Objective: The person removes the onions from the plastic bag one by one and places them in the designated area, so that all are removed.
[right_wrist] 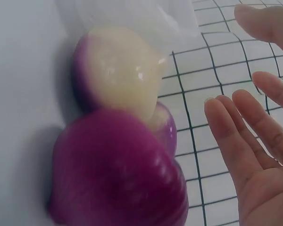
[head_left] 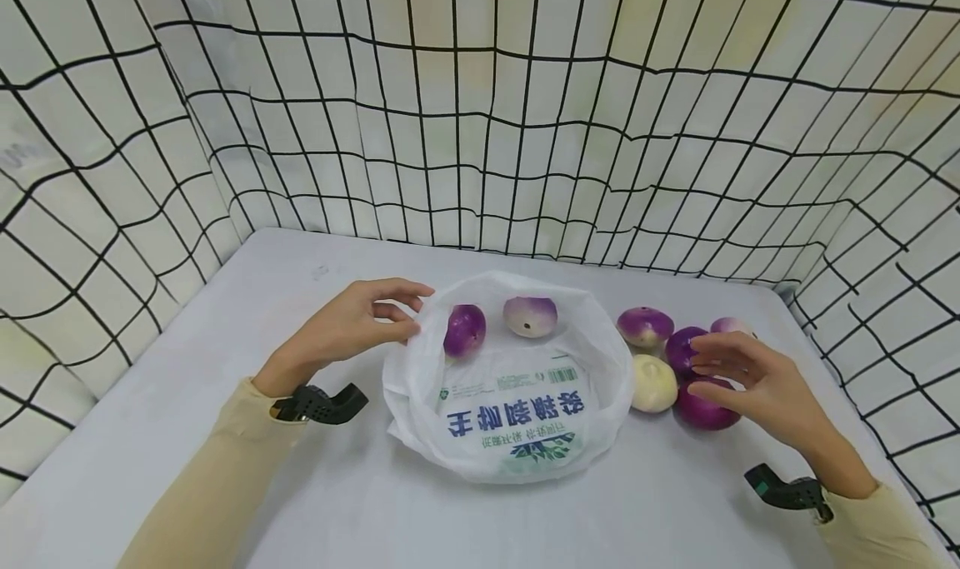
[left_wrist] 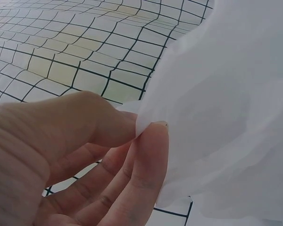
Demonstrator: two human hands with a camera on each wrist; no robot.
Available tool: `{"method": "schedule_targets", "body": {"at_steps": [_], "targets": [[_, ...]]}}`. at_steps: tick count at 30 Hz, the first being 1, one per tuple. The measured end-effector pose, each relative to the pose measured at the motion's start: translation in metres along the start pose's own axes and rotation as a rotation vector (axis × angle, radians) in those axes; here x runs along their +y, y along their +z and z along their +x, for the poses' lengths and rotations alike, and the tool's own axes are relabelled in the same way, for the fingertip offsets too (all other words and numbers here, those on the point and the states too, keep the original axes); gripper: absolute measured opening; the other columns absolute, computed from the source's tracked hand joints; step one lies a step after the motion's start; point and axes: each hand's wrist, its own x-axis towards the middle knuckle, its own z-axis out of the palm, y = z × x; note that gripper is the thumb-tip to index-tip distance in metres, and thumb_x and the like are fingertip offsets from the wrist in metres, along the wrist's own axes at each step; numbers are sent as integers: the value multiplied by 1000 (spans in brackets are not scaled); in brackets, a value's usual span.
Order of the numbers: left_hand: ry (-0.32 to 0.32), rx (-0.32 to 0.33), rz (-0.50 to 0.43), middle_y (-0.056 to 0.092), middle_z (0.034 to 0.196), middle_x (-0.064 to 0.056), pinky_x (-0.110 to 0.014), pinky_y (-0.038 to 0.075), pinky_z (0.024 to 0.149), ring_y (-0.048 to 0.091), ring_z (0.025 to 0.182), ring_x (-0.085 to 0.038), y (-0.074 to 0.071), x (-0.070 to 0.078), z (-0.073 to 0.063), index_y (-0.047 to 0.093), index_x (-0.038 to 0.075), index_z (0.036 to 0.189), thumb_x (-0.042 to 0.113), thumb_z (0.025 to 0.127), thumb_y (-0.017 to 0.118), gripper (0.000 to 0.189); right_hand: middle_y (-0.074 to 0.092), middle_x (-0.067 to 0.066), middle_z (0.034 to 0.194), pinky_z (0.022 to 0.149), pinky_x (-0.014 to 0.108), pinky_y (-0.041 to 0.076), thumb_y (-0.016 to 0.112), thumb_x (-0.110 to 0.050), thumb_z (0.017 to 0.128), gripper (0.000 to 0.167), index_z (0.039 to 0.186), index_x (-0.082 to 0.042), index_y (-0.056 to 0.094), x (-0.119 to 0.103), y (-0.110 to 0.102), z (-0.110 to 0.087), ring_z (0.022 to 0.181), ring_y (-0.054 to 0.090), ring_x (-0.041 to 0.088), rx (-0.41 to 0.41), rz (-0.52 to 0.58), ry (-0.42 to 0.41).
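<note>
A white plastic bag with printed characters lies on the table, its mouth spread wide. Inside are two purple-and-white turnips, one purple turnip at the left and a paler turnip at the back. My left hand pinches the bag's left rim between thumb and index finger, as the left wrist view shows. Over the turnips to the right of the bag hovers my right hand, fingers apart and holding nothing. Beneath and beside it are a deep purple turnip and a cream-coloured turnip.
Several turnips cluster against the bag's right side, with a purple-and-white turnip at the back left of the group. The white table is bordered by a black grid net at the back and both sides.
</note>
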Motion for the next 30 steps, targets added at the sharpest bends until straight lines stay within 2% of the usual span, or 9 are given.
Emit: {"method": "schedule_targets", "body": {"at_steps": [4,14,17,21,24,26,30], "targets": [[5,-4,-13,64,128,-13,-29,63,85,72,107,-22,2,0,2,62,15,140,14,93,75,49,67,-14,121,91,12,57,79,17,77,56,129,7,61,-5,9,10,105,71,0,-9,15,-35],[4,-3,-1,64,127,-12,-30,63,86,72,106,-21,2,-1,1,62,16,140,14,93,74,49,68,-22,115,89,10,57,83,5,81,46,124,0,66,-19,29,39,103,71,-2,-33,-61,-56],[2,-3,8,64,128,-12,-31,62,87,72,108,-22,1,-2,0,61,17,141,15,93,74,50,70,-16,116,91,11,57,84,2,81,47,124,-3,67,-24,36,49,105,70,-2,-54,-64,-63],[-3,2,10,64,128,-12,-32,62,88,72,109,-22,1,-4,-1,61,17,141,15,93,74,50,71,0,122,94,13,56,85,-9,84,47,127,-10,68,-33,47,62,110,71,3,-88,-64,-16],[-1,4,3,64,128,-12,-32,62,87,72,108,-22,1,-3,-2,61,17,141,15,93,74,50,71,6,124,94,15,57,86,-18,85,48,130,-13,67,-39,54,71,110,72,9,-105,-89,7],[4,4,-5,64,128,-12,-31,63,86,72,107,-22,1,-3,-1,61,16,141,14,93,74,50,72,7,124,94,17,58,87,-19,84,50,130,-13,68,-42,58,78,110,72,13,-108,-117,-8],[11,3,-12,64,127,-12,-30,63,85,72,106,-21,2,-2,0,62,16,140,13,93,74,49,73,8,125,94,15,57,88,-15,82,52,130,-10,68,-45,64,91,109,74,24,-110,-169,-89]]}}
